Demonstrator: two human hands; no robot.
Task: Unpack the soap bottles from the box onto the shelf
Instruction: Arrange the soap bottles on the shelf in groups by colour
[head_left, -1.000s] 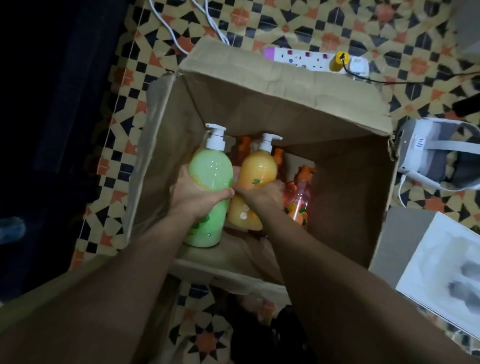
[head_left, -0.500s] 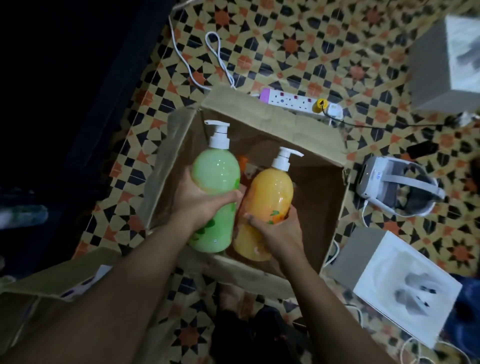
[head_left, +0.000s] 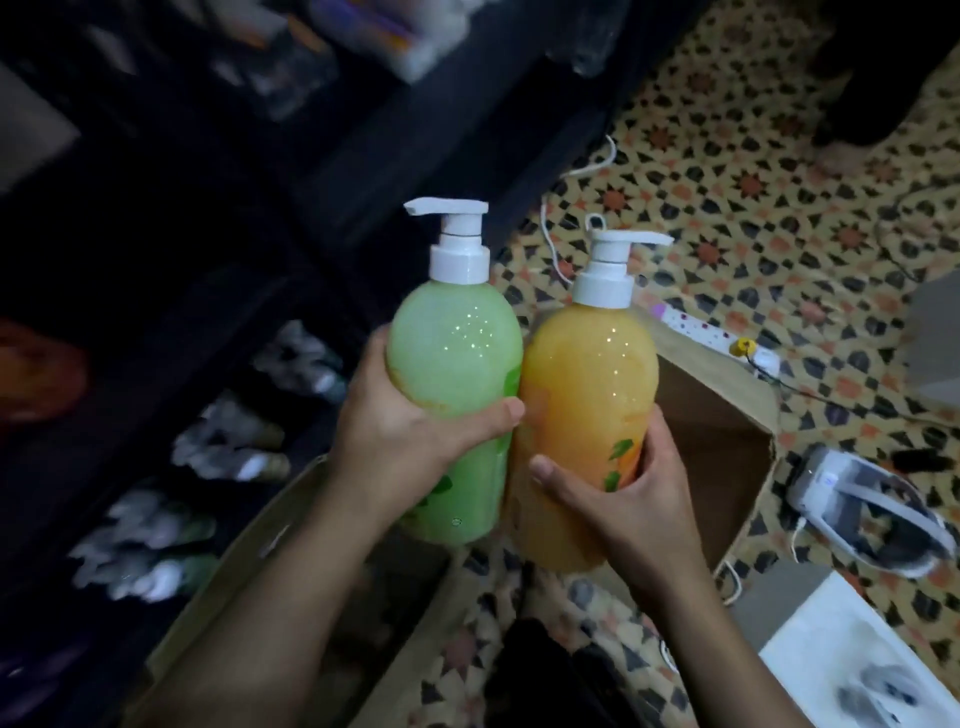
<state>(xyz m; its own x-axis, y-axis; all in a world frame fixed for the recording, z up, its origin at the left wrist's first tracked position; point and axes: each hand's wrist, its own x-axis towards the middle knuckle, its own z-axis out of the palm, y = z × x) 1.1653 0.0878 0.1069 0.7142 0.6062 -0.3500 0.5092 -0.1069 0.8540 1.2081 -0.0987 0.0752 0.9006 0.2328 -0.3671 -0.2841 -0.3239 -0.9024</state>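
Note:
My left hand (head_left: 410, 441) grips a green soap bottle (head_left: 457, 353) with a white pump top, held upright. Touching it on the right is an orange soap bottle (head_left: 587, 384) with the same kind of pump, gripped low down by my right hand (head_left: 618, 499). Both bottles are in the air above the brown cardboard box (head_left: 711, 431), whose inside is mostly hidden behind them. A dark shelf unit (head_left: 171, 291) stands to the left, with several blurred white-capped bottles (head_left: 234, 441) lying on its lower level.
The floor has patterned tiles. On it lie a white power strip (head_left: 727, 338) with cables, a white headset (head_left: 872, 504) at the right, and a white box (head_left: 857, 660) at the lower right. A cardboard flap (head_left: 244, 571) sticks out at the lower left.
Both hands have lifted the two bottles up out of the box and nearer the camera. The view has swung left, bringing the dark shelf into sight.

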